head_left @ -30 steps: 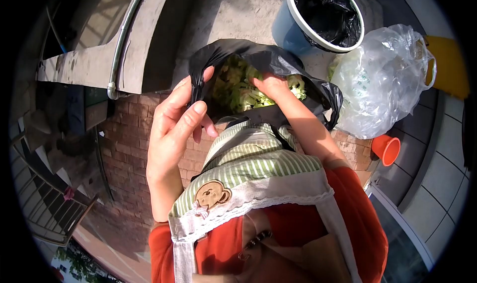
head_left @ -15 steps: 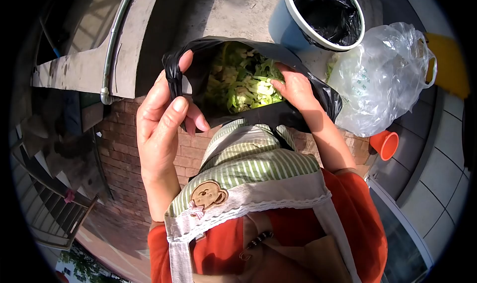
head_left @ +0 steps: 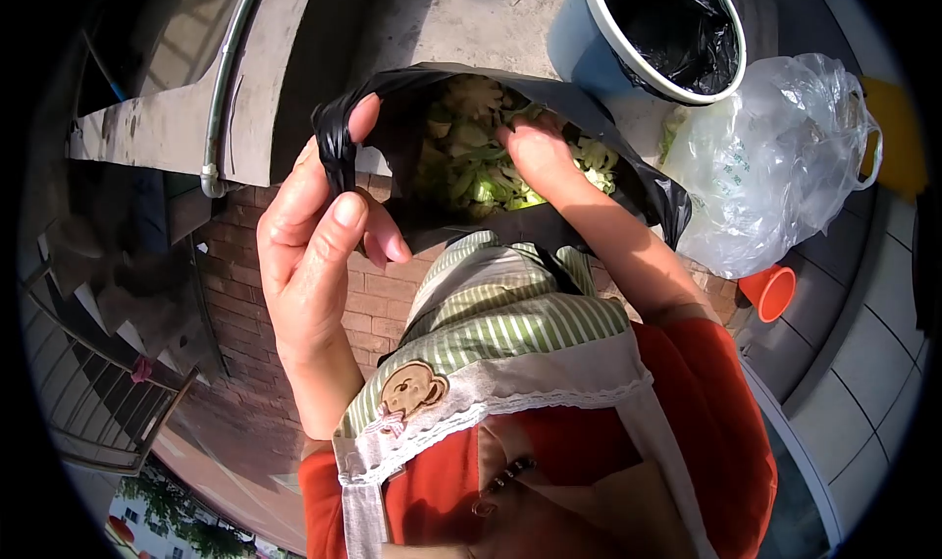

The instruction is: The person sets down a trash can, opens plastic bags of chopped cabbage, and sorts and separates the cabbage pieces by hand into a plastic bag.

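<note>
A black plastic bag hangs wide open in front of my apron, with pale green leafy vegetable pieces inside. My left hand holds the bag's twisted handle at the left, the handle running between the fingers and thumb. Inside the bag, my right hand reaches down among the leaves near the far side. Its fingertips are partly hidden in shadow and leaves, so what they hold, if anything, does not show.
A blue bucket with a white rim and black liner stands beyond the bag. At the right are a clear plastic bag and an orange-red pot. A concrete ledge with a metal pipe is at the upper left.
The bag's left handle has moved left with my left hand, opening its mouth wider. My right hand drew back to the right, then reached in among the leaves again.
</note>
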`<state>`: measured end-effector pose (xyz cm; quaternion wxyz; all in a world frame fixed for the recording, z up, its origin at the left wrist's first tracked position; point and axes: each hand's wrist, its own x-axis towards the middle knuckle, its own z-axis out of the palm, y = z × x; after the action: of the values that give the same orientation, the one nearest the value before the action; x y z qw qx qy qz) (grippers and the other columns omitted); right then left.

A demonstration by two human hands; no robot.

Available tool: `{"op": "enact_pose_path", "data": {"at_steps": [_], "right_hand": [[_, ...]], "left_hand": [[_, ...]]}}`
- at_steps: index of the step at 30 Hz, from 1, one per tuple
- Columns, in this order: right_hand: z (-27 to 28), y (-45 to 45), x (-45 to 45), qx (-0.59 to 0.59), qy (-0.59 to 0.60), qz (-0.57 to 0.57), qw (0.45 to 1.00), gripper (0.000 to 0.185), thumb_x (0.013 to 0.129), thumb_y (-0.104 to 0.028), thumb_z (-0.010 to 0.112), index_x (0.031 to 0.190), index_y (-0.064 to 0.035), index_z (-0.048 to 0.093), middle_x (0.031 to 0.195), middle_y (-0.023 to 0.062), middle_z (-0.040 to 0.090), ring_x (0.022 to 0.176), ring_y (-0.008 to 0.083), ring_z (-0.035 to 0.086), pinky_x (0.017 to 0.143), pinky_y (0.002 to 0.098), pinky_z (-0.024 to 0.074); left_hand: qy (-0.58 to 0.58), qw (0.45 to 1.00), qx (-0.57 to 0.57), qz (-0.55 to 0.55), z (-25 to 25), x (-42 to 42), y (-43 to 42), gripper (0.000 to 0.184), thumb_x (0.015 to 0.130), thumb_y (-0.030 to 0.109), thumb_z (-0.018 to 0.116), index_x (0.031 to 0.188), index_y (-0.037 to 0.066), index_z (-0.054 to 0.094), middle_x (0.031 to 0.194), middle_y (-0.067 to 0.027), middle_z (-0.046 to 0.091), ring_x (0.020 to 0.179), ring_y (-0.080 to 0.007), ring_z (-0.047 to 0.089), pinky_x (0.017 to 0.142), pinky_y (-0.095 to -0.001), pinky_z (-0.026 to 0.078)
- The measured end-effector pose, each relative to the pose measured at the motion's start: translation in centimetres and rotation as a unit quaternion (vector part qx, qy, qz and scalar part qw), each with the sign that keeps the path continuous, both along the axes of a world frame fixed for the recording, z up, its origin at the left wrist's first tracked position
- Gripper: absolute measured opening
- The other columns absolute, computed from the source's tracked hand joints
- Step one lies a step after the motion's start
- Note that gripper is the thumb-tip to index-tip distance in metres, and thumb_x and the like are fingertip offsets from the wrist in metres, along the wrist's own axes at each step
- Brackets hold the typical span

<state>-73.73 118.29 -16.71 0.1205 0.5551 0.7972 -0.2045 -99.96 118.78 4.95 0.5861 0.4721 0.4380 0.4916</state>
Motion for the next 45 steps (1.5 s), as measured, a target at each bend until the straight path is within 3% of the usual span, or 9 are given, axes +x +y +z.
{"op": "enact_pose_path", "data": {"at_steps": [4, 8, 15, 26, 30, 33, 36, 43, 45], "right_hand": [[3.9, -0.1, 0.9, -0.142, -0.05, -0.085, 0.985, 0.031, 0.082, -0.012, 0.061, 0.113, -0.0077, 0.055, 0.096, 0.016, 0.066, 0.09, 0.0356, 0.065, 0.075, 0.047, 0.0517], [3.0, 4.4, -4.3, -0.079, 0.119, -0.108, 0.984, 0.041, 0.081, -0.014, 0.065, 0.121, -0.0078, 0.054, 0.114, 0.0209, 0.059, 0.105, 0.0381, 0.057, 0.081, 0.0465, 0.0492], [-0.4, 8.1, -6.9, -0.047, 0.095, -0.03, 0.994, 0.069, 0.077, -0.034, 0.073, 0.136, -0.012, 0.046, 0.131, 0.0179, 0.051, 0.124, 0.034, 0.048, 0.105, 0.0409, 0.0389], [-7.1, 1.0, 1.1, 0.068, 0.1, -0.146, 0.982, 0.036, 0.088, -0.016, 0.054, 0.121, -0.0027, 0.056, 0.122, 0.0157, 0.056, 0.117, 0.03, 0.051, 0.099, 0.0382, 0.0421], [1.3, 2.3, -2.6, -0.107, -0.072, -0.146, 0.981, 0.027, 0.083, -0.015, 0.062, 0.109, -0.0059, 0.061, 0.105, 0.0173, 0.064, 0.1, 0.0392, 0.059, 0.083, 0.0426, 0.0485], [1.3, 1.4, -4.2, -0.05, 0.088, -0.222, 0.97, 0.029, 0.082, -0.017, 0.064, 0.109, -0.0055, 0.062, 0.107, 0.0169, 0.064, 0.099, 0.0377, 0.06, 0.083, 0.0428, 0.0485], [-0.9, 2.3, -6.8, 0.068, 0.223, -0.018, 0.972, 0.043, 0.076, -0.023, 0.073, 0.115, -0.0071, 0.061, 0.121, 0.0145, 0.059, 0.113, 0.0346, 0.054, 0.097, 0.0405, 0.044], [-5.2, 0.6, -2.4, 0.079, 0.124, -0.101, 0.984, 0.041, 0.078, -0.023, 0.07, 0.115, -0.0062, 0.061, 0.125, 0.0141, 0.056, 0.116, 0.0347, 0.052, 0.1, 0.0434, 0.0417], [-7.9, 0.2, 0.5, 0.244, 0.067, -0.007, 0.967, 0.039, 0.08, -0.021, 0.067, 0.115, -0.0042, 0.061, 0.121, 0.0165, 0.058, 0.114, 0.036, 0.054, 0.099, 0.0444, 0.0421]], "left_hand": [[-0.002, 1.0, -0.019, -0.005, 0.3, 0.1, -0.3, 0.042, 0.092, 0.012, 0.055, 0.129, -0.008, 0.053, 0.136, -0.0217, 0.05, 0.061, -0.0109, 0.062, 0.058, -0.0215, 0.05], [0.008, 1.0, -0.009, -0.01, 0.5, 0.7, -0.6, 0.041, 0.092, 0.011, 0.055, 0.129, -0.008, 0.053, 0.135, -0.0215, 0.051, 0.06, -0.011, 0.061, 0.058, -0.0214, 0.05], [0.003, 1.0, -0.006, 0.006, 0.5, 0.8, -0.8, 0.04, 0.093, 0.011, 0.055, 0.128, -0.008, 0.053, 0.133, -0.0219, 0.052, 0.06, -0.0106, 0.061, 0.056, -0.0208, 0.05], [0.019, 1.0, 0.012, 0.006, -0.1, 0.2, -0.6, 0.042, 0.092, 0.011, 0.056, 0.13, -0.007, 0.052, 0.133, -0.0178, 0.052, 0.065, -0.0085, 0.06, 0.06, -0.021, 0.051], [0.034, 0.999, -0.002, -0.006, 0.0, -0.1, -1.2, 0.043, 0.092, 0.012, 0.057, 0.131, -0.006, 0.052, 0.133, -0.0185, 0.051, 0.065, -0.0088, 0.06, 0.059, -0.0208, 0.05], [0.035, 0.999, -0.004, 0.007, 0.2, -0.2, -1.6, 0.043, 0.091, 0.012, 0.058, 0.13, -0.006, 0.052, 0.134, -0.0203, 0.051, 0.063, -0.0092, 0.061, 0.059, -0.0209, 0.05], [0.03, 0.999, -0.021, -0.006, 0.1, -0.3, -1.9, 0.044, 0.092, 0.012, 0.057, 0.131, -0.007, 0.051, 0.135, -0.0222, 0.05, 0.062, -0.0096, 0.061, 0.058, -0.0209, 0.05], [0.067, 0.997, -0.008, 0.02, 0.0, -1.3, -1.8, 0.049, 0.093, 0.018, 0.054, 0.134, -0.008, 0.047, 0.134, -0.0289, 0.049, 0.055, -0.0079, 0.056, 0.056, -0.0195, 0.047], [0.068, 0.997, -0.017, 0.029, -0.5, -1.7, -2.0, 0.049, 0.093, 0.018, 0.054, 0.134, -0.008, 0.047, 0.134, -0.0289, 0.049, 0.055, -0.008, 0.056, 0.057, -0.0197, 0.047]]}}
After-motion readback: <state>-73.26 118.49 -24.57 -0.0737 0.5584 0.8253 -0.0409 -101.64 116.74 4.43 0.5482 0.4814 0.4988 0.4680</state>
